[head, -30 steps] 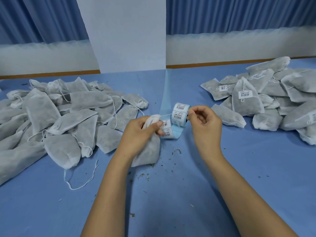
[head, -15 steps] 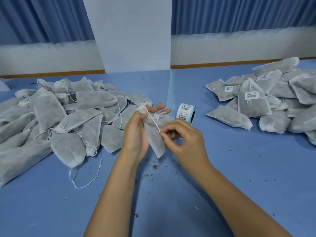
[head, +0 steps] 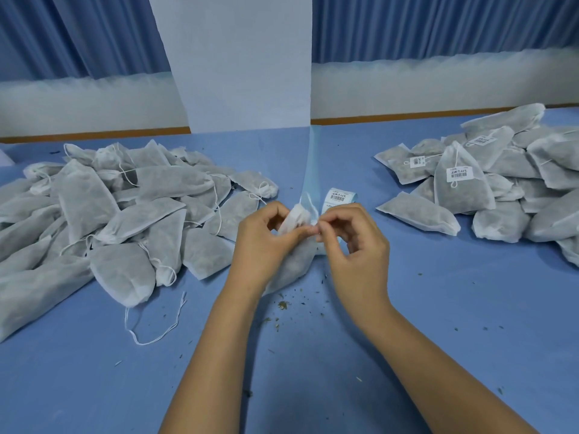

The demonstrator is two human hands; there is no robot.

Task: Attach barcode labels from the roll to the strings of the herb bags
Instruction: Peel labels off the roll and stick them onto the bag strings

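The left hand (head: 263, 242) held a herb bag (head: 294, 264). The right hand (head: 357, 245) pinched its string (head: 309, 202). Next, a label must be pressed shut there.

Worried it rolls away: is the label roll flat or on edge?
On edge: the label roll shows its curved barcoded face upward; the right hand hides its base.

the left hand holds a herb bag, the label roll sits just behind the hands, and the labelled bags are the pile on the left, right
No. In the head view the labelled bags are the pile on the right; the pile on the left shows none. The rest stands: the left hand holds a herb bag and the label roll sits just behind the hands.
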